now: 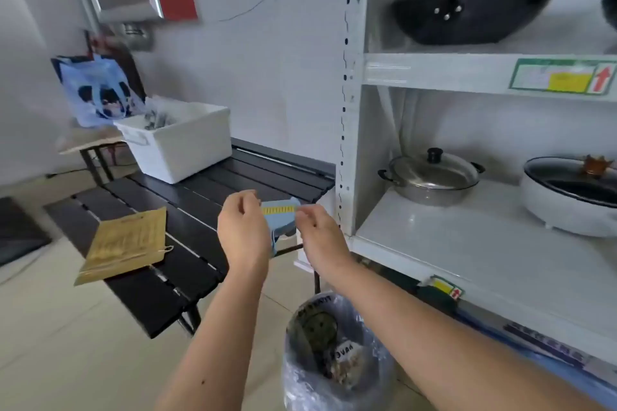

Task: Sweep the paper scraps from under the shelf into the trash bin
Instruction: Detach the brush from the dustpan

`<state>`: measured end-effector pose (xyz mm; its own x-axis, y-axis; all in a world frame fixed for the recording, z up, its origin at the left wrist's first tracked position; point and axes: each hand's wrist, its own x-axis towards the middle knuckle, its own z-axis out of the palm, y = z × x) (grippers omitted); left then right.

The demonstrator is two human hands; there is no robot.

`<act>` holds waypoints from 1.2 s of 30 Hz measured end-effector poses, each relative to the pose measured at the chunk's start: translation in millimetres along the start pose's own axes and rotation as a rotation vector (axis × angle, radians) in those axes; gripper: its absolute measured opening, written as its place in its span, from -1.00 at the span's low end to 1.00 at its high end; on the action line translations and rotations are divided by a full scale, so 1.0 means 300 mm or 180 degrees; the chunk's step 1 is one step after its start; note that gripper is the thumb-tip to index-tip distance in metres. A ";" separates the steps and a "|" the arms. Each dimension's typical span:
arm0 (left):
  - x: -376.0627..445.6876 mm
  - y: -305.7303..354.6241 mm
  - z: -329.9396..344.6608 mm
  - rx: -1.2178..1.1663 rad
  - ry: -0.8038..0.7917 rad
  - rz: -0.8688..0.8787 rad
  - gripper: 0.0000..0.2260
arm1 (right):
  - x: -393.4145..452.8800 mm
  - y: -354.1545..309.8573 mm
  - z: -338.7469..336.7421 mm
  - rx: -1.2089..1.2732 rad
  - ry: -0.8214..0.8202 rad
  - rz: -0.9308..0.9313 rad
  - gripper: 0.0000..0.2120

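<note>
Both hands are raised in front of me above the trash bin (337, 357). My left hand (242, 227) and my right hand (319, 230) each pinch an end of a light blue paper (279, 215) with a yellow strip, held between them over the black table's edge. The bin, lined with a clear plastic bag, stands on the floor below my right forearm and holds scraps and wrappers. The white shelf (467, 250) rises at the right; the floor under it is mostly hidden by my right arm. No broom or dustpan is in view.
A black slatted table (187, 220) at the left carries a white box (187, 147) and a tan booklet (127, 247). A blue bag (96, 90) sits behind. The shelf holds a steel pot (434, 177), a white electric pan (571, 197) and a black wok (467, 10).
</note>
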<state>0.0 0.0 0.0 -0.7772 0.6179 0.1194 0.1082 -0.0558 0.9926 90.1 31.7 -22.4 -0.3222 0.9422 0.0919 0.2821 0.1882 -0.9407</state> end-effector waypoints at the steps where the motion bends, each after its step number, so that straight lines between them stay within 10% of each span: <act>1: 0.028 -0.018 -0.017 -0.0144 0.0072 -0.0201 -0.80 | 0.019 -0.007 0.025 -0.0263 -0.0171 -0.0069 -0.67; 8: 0.123 -0.154 -0.037 -0.0846 -0.0192 -0.1999 -0.78 | 0.148 0.003 0.135 -0.1933 -0.1158 -0.0286 -0.67; 20: 0.080 -0.139 0.025 -0.1710 -0.0358 -0.2648 -0.72 | 0.240 -0.071 0.124 -0.2565 -0.2357 0.0127 -0.77; 27: 0.081 -0.143 0.027 -0.1833 -0.0215 -0.2731 -0.75 | 0.235 -0.093 0.109 -0.2881 -0.2432 -0.0029 -0.48; 36: 0.092 -0.140 0.016 -0.2036 -0.0194 -0.2703 -0.76 | 0.218 -0.109 0.098 -0.3431 -0.1716 -0.0934 -0.74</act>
<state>-23.0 23.0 -38.6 -0.4107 0.6850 -0.6018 -0.8144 0.0212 0.5799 33.3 79.2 4.8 -0.7571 0.6398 -0.1322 0.6532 0.7449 -0.1356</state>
